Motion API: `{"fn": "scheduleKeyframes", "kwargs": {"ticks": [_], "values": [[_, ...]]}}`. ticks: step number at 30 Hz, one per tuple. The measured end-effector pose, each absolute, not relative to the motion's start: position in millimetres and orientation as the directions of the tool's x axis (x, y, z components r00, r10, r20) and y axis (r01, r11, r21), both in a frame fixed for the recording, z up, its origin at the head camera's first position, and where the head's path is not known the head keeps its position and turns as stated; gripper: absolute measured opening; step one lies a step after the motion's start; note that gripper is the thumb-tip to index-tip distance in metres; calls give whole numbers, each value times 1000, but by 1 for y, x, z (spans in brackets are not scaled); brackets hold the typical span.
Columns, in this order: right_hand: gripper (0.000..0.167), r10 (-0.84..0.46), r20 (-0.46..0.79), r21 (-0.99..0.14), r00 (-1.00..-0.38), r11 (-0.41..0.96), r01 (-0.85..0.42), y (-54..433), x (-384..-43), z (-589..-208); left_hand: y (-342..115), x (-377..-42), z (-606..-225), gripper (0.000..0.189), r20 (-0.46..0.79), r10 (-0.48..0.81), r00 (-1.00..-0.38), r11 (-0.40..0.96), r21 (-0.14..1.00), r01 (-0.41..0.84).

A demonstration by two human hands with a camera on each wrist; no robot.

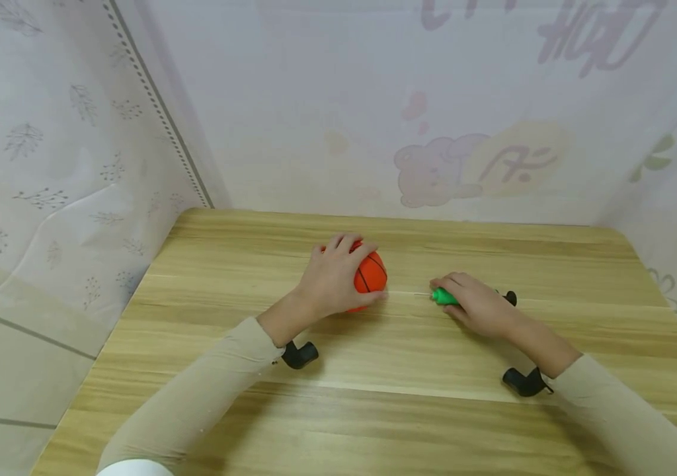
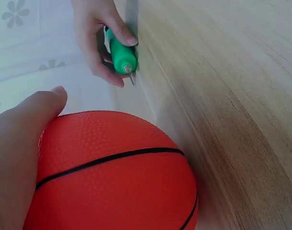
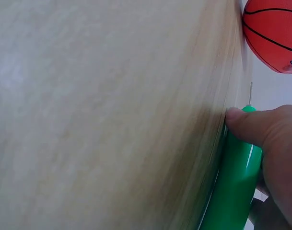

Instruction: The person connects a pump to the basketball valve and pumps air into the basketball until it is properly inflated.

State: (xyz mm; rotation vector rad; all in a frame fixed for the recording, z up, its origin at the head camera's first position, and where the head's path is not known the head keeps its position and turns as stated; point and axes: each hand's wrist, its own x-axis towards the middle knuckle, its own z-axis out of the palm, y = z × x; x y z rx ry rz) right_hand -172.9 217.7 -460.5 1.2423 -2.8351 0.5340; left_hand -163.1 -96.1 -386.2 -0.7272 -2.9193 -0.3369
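Observation:
A small orange-red toy basketball (image 1: 376, 272) with black lines rests on the wooden table. My left hand (image 1: 329, 281) grips it from the left, fingers curved over the top and thumb along the near side. To the right, my right hand (image 1: 478, 307) holds a green ball pump (image 1: 444, 297) lying low over the tabletop. The pump's thin metal needle (image 2: 130, 76) points toward the ball, with a gap between them. In the right wrist view my thumb (image 3: 251, 125) lies across the green barrel (image 3: 234, 182) near the needle end. A black end piece (image 1: 511, 298) shows behind the hand.
The light wooden table (image 1: 374, 423) spreads around both hands. A pale patterned curtain (image 1: 291, 119) hangs behind its back edge and along the sides. Black camera mounts (image 1: 299, 355) stick out at both wrists.

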Motion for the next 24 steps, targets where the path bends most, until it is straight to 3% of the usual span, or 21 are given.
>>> {"fn": "scheduleKeyframes", "kwargs": {"ticks": [24], "values": [[61,-667,74,-316,-741,690,-652,226,-168,-455,-97,-159,-384,90,192,462,-866,849,188,494]]}}
